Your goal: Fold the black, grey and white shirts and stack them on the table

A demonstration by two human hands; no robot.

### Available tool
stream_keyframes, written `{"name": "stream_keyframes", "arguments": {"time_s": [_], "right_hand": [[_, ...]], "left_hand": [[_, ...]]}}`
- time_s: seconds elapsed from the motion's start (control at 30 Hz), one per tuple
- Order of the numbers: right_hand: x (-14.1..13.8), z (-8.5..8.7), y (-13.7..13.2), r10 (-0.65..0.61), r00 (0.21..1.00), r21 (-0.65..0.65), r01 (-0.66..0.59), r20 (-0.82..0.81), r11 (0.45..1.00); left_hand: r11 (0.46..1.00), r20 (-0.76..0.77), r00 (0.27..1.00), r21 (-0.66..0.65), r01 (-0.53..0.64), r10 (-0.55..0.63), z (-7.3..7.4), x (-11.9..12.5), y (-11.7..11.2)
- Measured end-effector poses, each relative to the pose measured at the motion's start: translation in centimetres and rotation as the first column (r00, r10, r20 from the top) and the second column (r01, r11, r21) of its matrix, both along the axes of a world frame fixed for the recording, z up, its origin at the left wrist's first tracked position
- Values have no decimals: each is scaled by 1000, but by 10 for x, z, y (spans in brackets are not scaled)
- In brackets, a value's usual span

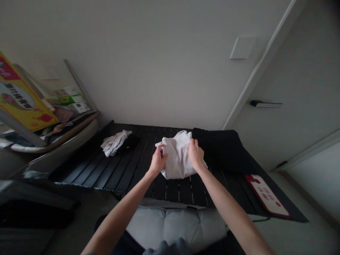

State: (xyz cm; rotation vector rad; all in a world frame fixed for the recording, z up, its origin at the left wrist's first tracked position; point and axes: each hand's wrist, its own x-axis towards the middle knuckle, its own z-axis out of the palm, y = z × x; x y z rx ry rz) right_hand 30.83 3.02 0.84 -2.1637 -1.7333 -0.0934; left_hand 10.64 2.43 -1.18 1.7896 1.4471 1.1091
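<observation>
White cloth (177,157) between left hand (158,161) and right hand (196,155), gripped at both sides

Left hand: thumb and fingers pinching the cloth's left edge. Right hand: fingers curled on its right edge; thumb placement unclear. Cloth directly between the two, folded and creased, upper edge beyond the fingertips, lower edge toward the wearer. Beneath both hands: black slatted table (87,170). Just right of right hand: black fabric (219,147), lying on table. Left of left hand, apart from it: pale crumpled garment (115,141) touching a black item (130,143). Farther right of right hand, nearer the wearer: red-edged pad (268,196). Well beyond left hand, far left: yellow box (23,95), tilted.
</observation>
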Motion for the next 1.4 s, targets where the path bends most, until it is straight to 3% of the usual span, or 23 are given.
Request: {"name": "stream_keyframes", "arguments": {"time_s": [0.13, 0.27, 0.4, 0.47, 0.53, 0.67, 0.83, 1.1, 1.27, 1.4], "right_hand": [[41, 23, 3, -119, 992, 95, 114, 47, 989], [88, 43, 5, -256, 965, 238, 236, 57, 942], [129, 56, 11, -359, 931, 420, 302, 62, 856], [141, 53, 15, -394, 918, 490, 325, 42, 809], [144, 40, 20, -373, 927, 491, 310, 32, 814], [120, -3, 28, -148, 982, 334, 101, 118, 937], [75, -41, 32, -40, 991, 216, 11, 131, 976], [27, -44, 29, 39, 991, 149, -58, 130, 987], [4, -44, 29, 69, 991, 140, -86, 119, 986], [-12, -44, 28, 90, 990, 136, -105, 109, 985]], "left_hand": [[994, 92, 992, 65, 85, -91, 20, 50, 18], [972, 160, 964, 136, 193, -214, 46, 102, 44], [863, 121, 860, 177, 473, -496, 61, 136, 65], [845, 62, 850, 162, 509, -523, 59, 136, 71], [883, -1, 892, 141, 447, -452, 51, 124, 74], [969, -194, 953, 38, 243, -231, 28, 80, 71], [996, -471, 879, -65, 53, -77, 10, 26, 64], [977, -673, 713, 73, -203, 198, 2, -51, 67], [903, -708, 584, 183, -390, 396, 8, -104, 73], [835, -685, 527, 227, -502, 503, 13, -147, 79]]}}
